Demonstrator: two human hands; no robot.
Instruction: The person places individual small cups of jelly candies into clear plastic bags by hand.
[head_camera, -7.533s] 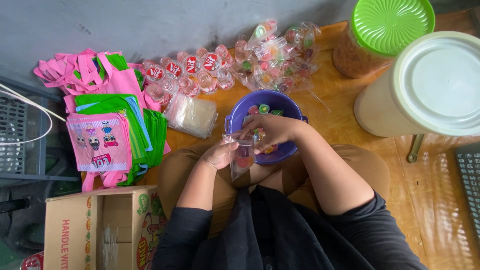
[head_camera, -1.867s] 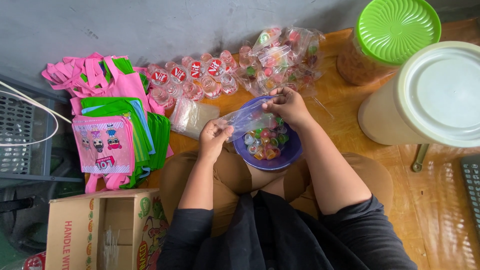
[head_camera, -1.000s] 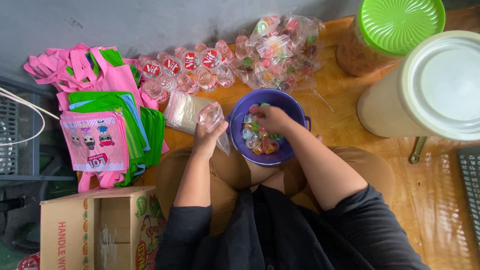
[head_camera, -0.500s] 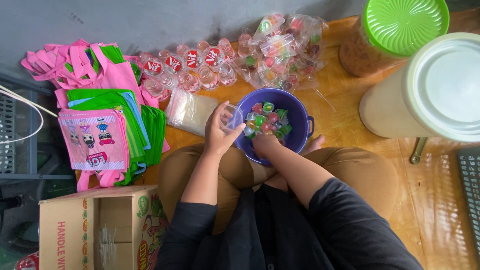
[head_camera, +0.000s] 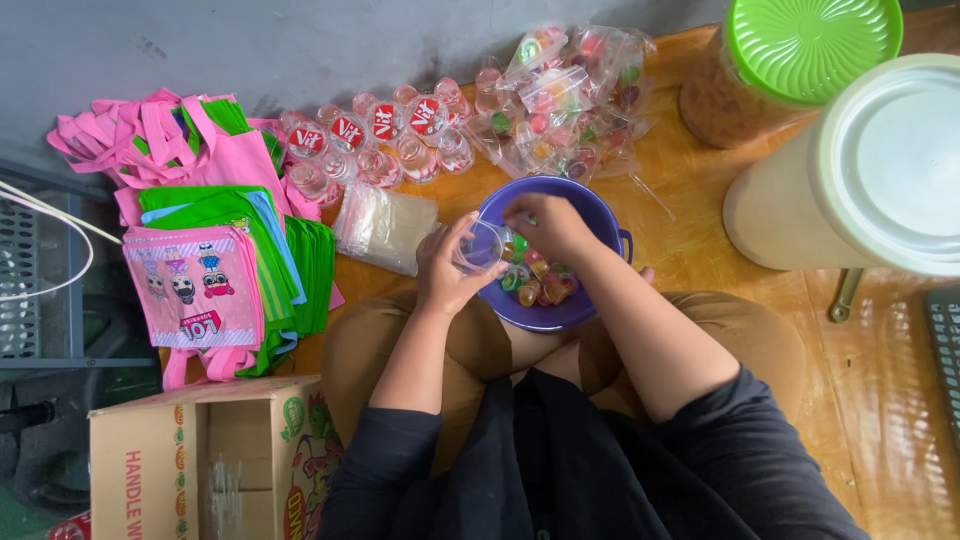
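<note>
We hold the clear plastic bag (head_camera: 480, 246) open in our left hand (head_camera: 447, 268) at the purple bowl's (head_camera: 590, 215) left rim, while our right hand (head_camera: 545, 225), fingers pinched over the jelly cups (head_camera: 535, 285) inside, should feed them straight into its mouth.

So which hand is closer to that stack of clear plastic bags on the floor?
Left. The left hand holds a clear bag open just right of the stack of clear plastic bags; the right hand is farther right, over the purple bowl.
</note>
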